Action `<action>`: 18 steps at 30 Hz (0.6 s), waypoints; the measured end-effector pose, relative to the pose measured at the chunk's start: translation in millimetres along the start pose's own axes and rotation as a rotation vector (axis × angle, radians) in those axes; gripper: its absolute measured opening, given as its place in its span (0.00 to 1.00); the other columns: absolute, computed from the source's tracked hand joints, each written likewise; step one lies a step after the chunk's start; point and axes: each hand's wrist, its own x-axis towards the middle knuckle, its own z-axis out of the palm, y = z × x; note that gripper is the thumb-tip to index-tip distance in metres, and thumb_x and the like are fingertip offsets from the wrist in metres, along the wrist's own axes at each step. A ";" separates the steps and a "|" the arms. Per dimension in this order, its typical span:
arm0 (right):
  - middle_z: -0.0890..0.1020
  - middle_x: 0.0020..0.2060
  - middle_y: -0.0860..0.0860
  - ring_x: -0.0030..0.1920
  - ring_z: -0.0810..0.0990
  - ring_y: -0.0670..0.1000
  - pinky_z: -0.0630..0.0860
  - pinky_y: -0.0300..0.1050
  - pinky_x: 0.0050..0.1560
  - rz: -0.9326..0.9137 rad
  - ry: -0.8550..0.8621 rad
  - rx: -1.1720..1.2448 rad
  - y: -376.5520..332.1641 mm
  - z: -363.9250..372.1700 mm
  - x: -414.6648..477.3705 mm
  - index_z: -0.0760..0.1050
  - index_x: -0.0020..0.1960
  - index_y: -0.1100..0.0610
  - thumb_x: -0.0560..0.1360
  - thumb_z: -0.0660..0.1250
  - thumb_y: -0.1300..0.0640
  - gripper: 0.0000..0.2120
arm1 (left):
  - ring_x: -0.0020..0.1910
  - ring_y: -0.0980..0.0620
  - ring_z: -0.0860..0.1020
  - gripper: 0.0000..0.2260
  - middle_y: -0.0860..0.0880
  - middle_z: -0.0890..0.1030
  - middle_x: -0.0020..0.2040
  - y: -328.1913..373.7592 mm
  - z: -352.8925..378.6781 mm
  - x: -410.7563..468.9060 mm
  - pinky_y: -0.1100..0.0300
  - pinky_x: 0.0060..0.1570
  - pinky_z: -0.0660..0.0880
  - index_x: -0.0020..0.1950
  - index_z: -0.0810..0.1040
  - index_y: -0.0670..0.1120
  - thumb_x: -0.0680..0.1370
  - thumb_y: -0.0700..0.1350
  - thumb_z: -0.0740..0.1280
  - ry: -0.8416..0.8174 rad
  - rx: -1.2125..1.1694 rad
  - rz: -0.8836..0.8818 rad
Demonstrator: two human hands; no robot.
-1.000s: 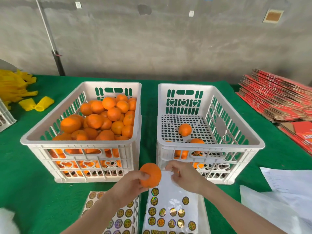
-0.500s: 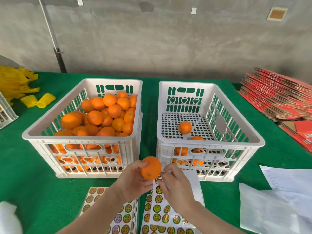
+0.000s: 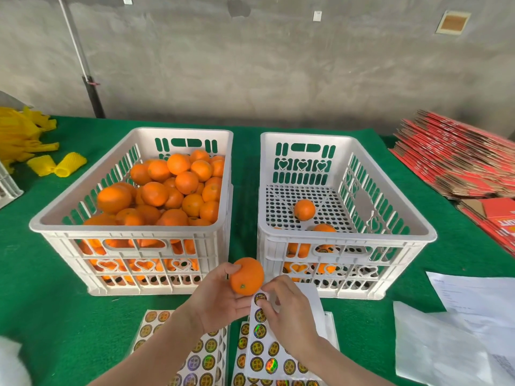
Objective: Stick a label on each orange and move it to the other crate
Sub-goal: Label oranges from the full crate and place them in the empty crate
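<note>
Orange peel up front: I had the orange (image 3: pixel 246 275) gripped in my left hand (image 3: pixel 220 299), just in front of the gap between the crates. My right hand (image 3: pixel 287 307) pinched a label (image 3: pixel 260 298) at the top of the sticker sheet (image 3: pixel 278 355). Behind, the left crate (image 3: pixel 125 229) was heaped with fruit, while the right crate (image 3: pixel 348 240) held only a few.

— What stands on the table (image 3: pixel 41 288)?
— The left crate (image 3: pixel 133 238), heaped with oranges (image 3: pixel 178 188), beside the right crate (image 3: pixel 345 240), holding a few.
— And nearer?
— Label sheets (image 3: pixel 262 349) before them; papers (image 3: pixel 459 330) near right, cartons (image 3: pixel 459 168) far right.
</note>
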 end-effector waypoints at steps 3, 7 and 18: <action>0.78 0.41 0.52 0.37 0.73 0.43 0.70 0.34 0.39 0.031 -0.006 0.033 0.8 1.8 0.9 0.79 0.43 0.61 0.69 0.73 0.64 0.04 | 0.52 0.39 0.81 0.27 0.35 0.80 0.56 0.9 -1.1 1.6 0.49 0.48 0.80 0.67 0.69 0.38 0.71 0.49 0.67 0.031 0.017 -0.005; 0.76 0.39 0.51 0.36 0.73 0.43 0.71 0.38 0.38 0.077 -0.016 0.149 0.3 4.0 3.1 0.76 0.36 0.60 0.70 0.70 0.68 0.07 | 0.54 0.38 0.80 0.31 0.35 0.79 0.58 3.0 -1.1 2.8 0.46 0.54 0.76 0.68 0.69 0.38 0.68 0.47 0.72 0.041 0.070 0.008; 0.78 0.46 0.47 0.46 0.77 0.44 0.73 0.33 0.44 0.343 0.007 0.517 -13.7 -23.7 18.4 0.72 0.50 0.47 0.74 0.63 0.70 0.17 | 0.62 0.48 0.73 0.44 0.46 0.74 0.64 8.7 -10.4 -6.9 0.52 0.64 0.67 0.67 0.70 0.47 0.52 0.56 0.73 0.224 0.757 0.193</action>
